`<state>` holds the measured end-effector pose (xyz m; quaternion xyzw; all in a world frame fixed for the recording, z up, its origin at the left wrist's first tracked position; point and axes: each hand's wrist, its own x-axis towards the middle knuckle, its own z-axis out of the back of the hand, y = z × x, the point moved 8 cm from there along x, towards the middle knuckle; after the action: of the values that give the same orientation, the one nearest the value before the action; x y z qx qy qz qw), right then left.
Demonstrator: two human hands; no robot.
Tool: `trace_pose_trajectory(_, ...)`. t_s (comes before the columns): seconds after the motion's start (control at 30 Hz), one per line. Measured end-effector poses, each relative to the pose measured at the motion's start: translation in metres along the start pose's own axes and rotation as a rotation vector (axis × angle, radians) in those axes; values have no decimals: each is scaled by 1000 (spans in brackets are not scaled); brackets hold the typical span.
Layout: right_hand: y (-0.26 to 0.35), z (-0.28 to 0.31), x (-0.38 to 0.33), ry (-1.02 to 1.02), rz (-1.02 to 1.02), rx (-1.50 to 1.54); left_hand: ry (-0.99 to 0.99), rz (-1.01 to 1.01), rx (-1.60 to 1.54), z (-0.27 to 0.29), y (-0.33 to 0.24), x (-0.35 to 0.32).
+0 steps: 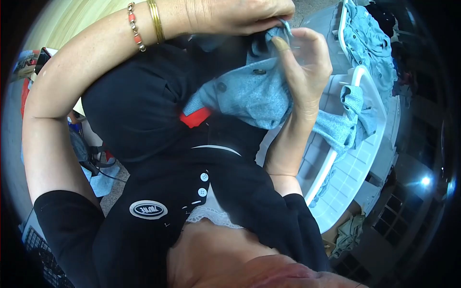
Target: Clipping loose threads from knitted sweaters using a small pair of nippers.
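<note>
A blue-grey knit cardigan (252, 93) with dark buttons hangs over my lap, bunched between my hands. My left hand (249, 14), at the top edge, is closed, with its fingertips by a narrow raised edge of the knit; part of this hand is cut off by the picture's edge. My right hand (309, 60) pinches the same edge between thumb and fingers, just right of the left fingertips. One sleeve of the garment trails under my right forearm toward a white basket. A small red piece (194, 117) shows below the knit, against my black clothing.
On the right stands a white plastic basket (353, 180) with blue-grey knit over its rim. Beyond it, more buttoned knit garments (367, 38) are heaped in another white container. A pale wooden tabletop (81, 24) lies at upper left. Green cloth (350, 235) sits in a cardboard box at lower right.
</note>
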<state>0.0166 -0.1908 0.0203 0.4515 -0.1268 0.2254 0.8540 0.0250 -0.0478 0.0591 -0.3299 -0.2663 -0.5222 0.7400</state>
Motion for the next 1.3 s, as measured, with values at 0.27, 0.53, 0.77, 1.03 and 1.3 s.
trace_pose_trajectory(0.27,44,20,-16,-189,137,-300,-110,142,104,19,16,0)
trace_pose_trajectory(0.53,19,-33,-37,20,-18,-345,67,435,111,6,29,4)
trace_pose_trajectory(0.77,-6,-19,-15,-188,-145,-790,234,812,-652,-24,50,-18)
trace_pose_trajectory(1.03,-77,-1,13,-136,-461,-873,813,950,-175,-20,61,-51)
trace_pose_trajectory(1.3,-142,27,1,-112,-463,-26,553,732,180,-10,98,-44)
